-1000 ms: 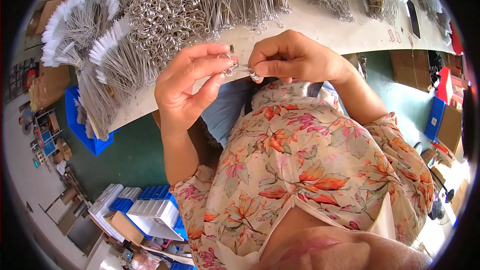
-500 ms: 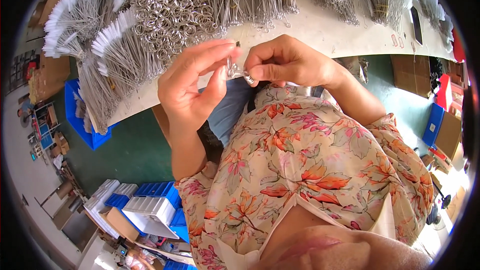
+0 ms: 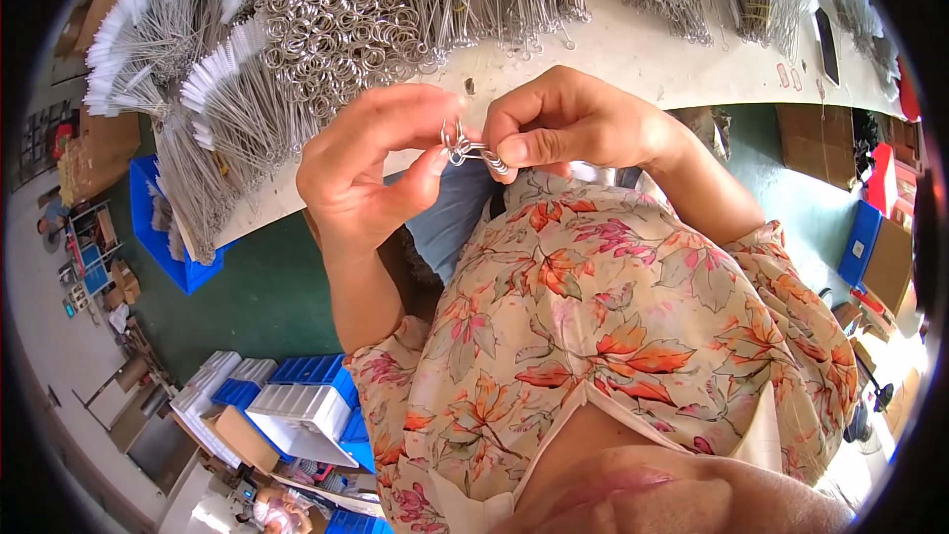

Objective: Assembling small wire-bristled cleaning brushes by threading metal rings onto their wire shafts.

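metal rings (image 3: 456, 146) are gleaming right between the two hands, silvery, thin and round, overlapping at different angles. the right hand (image 3: 559, 129) is pinching, thumb and curled forefinger gripping a tight, ridged stack of loops (image 3: 497, 164), with slim bright wires running across to the rings. the left hand (image 3: 366, 163) is curving loosely, thumb and forefinger standing apart around the rings; whether its thumb tip is touching, i can't tell. beyond, a heap of matching rings (image 3: 341, 25) is glinting on the pale table (image 3: 633, 64) beside white-bristled brushes (image 3: 229, 81).
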Demonstrator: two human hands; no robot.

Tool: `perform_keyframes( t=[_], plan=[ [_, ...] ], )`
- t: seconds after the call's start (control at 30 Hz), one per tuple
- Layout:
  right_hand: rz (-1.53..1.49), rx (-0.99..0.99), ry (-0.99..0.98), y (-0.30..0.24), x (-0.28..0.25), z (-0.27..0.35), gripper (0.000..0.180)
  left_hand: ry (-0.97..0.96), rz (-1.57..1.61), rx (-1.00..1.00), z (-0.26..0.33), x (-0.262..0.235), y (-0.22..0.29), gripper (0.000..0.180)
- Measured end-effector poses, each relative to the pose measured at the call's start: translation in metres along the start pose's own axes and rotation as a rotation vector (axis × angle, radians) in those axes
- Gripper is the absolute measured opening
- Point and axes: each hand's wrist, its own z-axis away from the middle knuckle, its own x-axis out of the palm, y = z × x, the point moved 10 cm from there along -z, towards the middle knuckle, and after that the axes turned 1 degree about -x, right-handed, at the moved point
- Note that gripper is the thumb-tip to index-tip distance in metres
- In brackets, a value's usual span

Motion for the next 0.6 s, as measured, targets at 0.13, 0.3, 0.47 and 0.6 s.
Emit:
perform_keyframes(
  t=[0.13,0.3,0.47,0.6],
  plan=[
    [-0.072,-0.148,0.225,-0.019,-0.02,0.002,0.017,0.215,-0.025,-0.078,-0.001,-0.007,0.004,0.035],
    [-0.115,-0.308,0.439,-0.066,-0.029,0.009,0.018,0.263,-0.22,0.098,-0.015,-0.007,0.037,0.037],
    [-0.09,-0.397,0.463,-0.077,-0.024,-0.002,0.017,0.286,-0.365,0.092,-0.024,-0.008,0.046,0.034],
    [-0.029,-0.406,0.399,-0.08,-0.025,-0.007,0.014,0.269,-0.29,0.052,-0.029,-0.017,0.046,0.031]
  ],
)
